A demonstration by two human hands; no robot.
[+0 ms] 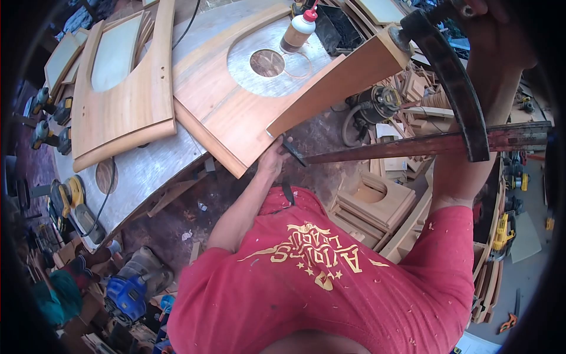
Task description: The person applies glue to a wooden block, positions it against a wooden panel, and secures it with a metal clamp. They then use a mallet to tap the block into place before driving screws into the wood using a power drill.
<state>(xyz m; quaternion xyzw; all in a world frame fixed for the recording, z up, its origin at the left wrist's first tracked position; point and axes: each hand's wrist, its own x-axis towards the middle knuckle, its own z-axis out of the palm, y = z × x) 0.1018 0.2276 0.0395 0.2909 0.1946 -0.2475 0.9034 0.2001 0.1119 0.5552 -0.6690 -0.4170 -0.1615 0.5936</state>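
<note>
A bar clamp [383,148] with a long reddish bar spans from the corner of a wooden panel [218,112] to the upper right. Its dark sliding jaw [451,82] has its screw pad at the far end of an upright wooden board [339,88], which stands on the panel's edge. My left hand [272,160] is closed around the clamp's small end jaw, close under the panel corner. At the top right, my right hand [501,35] is at the clamp's screw end, its fingers curled there and partly cut off by the frame's dark edge.
A glue bottle [299,30] with a red cap stands on the metal-topped table [138,197]. Another curved panel [127,109] lies at left, near drills [50,121] and a yellow sander [68,197]. Stacked wooden parts [374,203] and a router-like machine [377,103] sit beyond my arms.
</note>
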